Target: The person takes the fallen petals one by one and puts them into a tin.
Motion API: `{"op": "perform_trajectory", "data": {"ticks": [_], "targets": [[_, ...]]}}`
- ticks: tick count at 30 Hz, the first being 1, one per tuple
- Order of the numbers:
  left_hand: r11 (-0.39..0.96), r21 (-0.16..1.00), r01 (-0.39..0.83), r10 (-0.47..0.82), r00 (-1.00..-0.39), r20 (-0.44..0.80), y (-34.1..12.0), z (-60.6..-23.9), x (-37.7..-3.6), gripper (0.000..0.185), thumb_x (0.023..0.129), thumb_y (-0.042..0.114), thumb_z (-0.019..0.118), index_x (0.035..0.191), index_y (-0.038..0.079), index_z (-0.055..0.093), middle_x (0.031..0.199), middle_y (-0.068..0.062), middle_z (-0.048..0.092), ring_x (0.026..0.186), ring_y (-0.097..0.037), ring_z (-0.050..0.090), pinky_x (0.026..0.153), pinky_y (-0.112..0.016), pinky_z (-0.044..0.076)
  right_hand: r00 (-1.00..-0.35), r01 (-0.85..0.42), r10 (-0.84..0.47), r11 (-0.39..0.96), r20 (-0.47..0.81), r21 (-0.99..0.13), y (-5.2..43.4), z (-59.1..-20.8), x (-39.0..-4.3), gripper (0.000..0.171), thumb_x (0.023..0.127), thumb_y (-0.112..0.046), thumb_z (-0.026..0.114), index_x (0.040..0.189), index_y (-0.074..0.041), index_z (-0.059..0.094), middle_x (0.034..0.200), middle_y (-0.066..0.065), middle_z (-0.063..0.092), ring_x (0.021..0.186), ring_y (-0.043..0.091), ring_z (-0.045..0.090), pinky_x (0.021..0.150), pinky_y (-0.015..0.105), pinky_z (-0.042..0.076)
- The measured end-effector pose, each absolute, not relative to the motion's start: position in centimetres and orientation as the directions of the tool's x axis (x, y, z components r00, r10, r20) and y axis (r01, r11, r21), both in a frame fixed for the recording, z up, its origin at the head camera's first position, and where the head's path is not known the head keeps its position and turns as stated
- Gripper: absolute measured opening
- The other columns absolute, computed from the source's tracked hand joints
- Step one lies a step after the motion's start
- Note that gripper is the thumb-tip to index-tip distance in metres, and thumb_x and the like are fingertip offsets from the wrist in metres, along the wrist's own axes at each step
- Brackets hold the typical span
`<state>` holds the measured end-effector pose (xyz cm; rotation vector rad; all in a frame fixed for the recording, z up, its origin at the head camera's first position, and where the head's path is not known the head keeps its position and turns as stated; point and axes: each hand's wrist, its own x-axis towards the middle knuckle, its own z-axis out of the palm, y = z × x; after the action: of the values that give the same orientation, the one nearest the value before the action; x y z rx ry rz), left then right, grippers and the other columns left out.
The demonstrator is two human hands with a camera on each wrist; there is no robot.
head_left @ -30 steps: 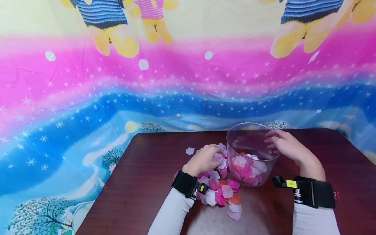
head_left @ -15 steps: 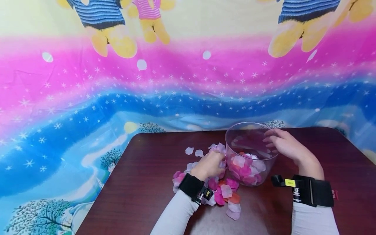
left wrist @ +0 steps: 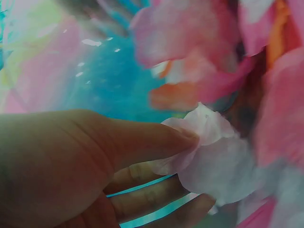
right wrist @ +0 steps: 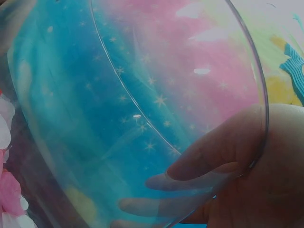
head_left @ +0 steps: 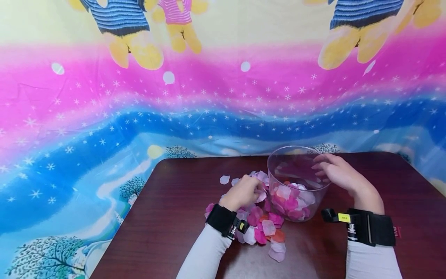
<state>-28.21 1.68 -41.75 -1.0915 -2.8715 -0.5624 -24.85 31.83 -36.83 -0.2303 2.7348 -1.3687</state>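
Observation:
In the head view my left hand [head_left: 242,192] is over a pile of artificial flower petals [head_left: 256,217] in pink, white, magenta and orange. The left wrist view shows its thumb and fingers pinching pale petals [left wrist: 216,166]. Just right of the pile stands a clear plastic bucket [head_left: 299,186], upright, with more petals [head_left: 292,199] at its bottom. My right hand [head_left: 343,174] rests at the bucket's right side near the rim, fingers loosely extended along the wall. In the right wrist view, the right hand's fingers [right wrist: 161,206] show through the clear plastic.
Everything lies on a dark reddish-brown table [head_left: 167,209] with rounded corners. A single pale petal [head_left: 224,179] lies apart, left of the pile. Behind the table hangs a colourful printed cloth [head_left: 209,97]. Both wrists wear black straps with small cameras.
My left hand shifts right and down into the petals, then back slightly up and left, now pinching some. The right hand and bucket stay in place.

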Motion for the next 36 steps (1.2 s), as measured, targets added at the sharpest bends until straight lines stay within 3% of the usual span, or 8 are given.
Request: {"op": "perform_trajectory", "data": {"ticks": [6, 13, 27, 36], "targets": [[0.686, 0.438, 0.581, 0.589, -0.797, 0.133, -0.3, -39.7, -28.1, 0.011, 0.095, 0.002, 0.069, 0.098, 0.008, 0.077, 0.087, 0.0, 0.068, 0.071, -0.01, 0.055, 0.064, -0.02, 0.047, -0.986, -0.099, -0.165, 0.589, 0.0, -0.802, 31.7, -36.8, -24.8, 0.046, 0.109, -0.016, 0.027, 0.143, 0.014, 0.037, 0.136, 0.038, 0.053, 0.12, 0.052, 0.058, 0.091, 0.053, 0.056], [0.659, 0.476, 0.582, 0.563, -0.802, 0.201, -2.3, -38.0, -27.9, 0.014, 0.096, 0.003, 0.07, 0.107, 0.007, 0.077, 0.098, -0.006, 0.073, 0.084, -0.016, 0.064, 0.082, -0.028, 0.056, -0.986, -0.089, -0.166, 0.591, -0.012, -0.801, 31.7, -36.7, -24.8, 0.047, 0.11, -0.017, 0.026, 0.144, 0.014, 0.036, 0.138, 0.038, 0.051, 0.122, 0.053, 0.057, 0.091, 0.052, 0.056], [0.655, 0.504, 0.562, 0.501, -0.823, 0.267, -4.8, -35.8, -27.7, 0.011, 0.096, 0.005, 0.071, 0.104, 0.011, 0.075, 0.093, 0.001, 0.07, 0.084, -0.014, 0.062, 0.081, -0.029, 0.054, -0.986, -0.098, -0.168, 0.602, -0.006, -0.792, 31.8, -36.6, -24.9, 0.047, 0.11, -0.018, 0.026, 0.144, 0.013, 0.037, 0.137, 0.037, 0.052, 0.121, 0.052, 0.058, 0.089, 0.051, 0.057], [0.56, 0.493, 0.666, 0.464, -0.745, 0.479, -4.4, -35.3, -27.5, 0.012, 0.098, 0.005, 0.068, 0.106, 0.011, 0.076, 0.098, 0.001, 0.074, 0.088, -0.011, 0.065, 0.083, -0.027, 0.054, -0.986, -0.092, -0.166, 0.606, -0.012, -0.79, 31.7, -36.7, -24.8, 0.047, 0.11, -0.017, 0.026, 0.145, 0.013, 0.036, 0.137, 0.037, 0.052, 0.121, 0.052, 0.058, 0.089, 0.051, 0.057]]}}
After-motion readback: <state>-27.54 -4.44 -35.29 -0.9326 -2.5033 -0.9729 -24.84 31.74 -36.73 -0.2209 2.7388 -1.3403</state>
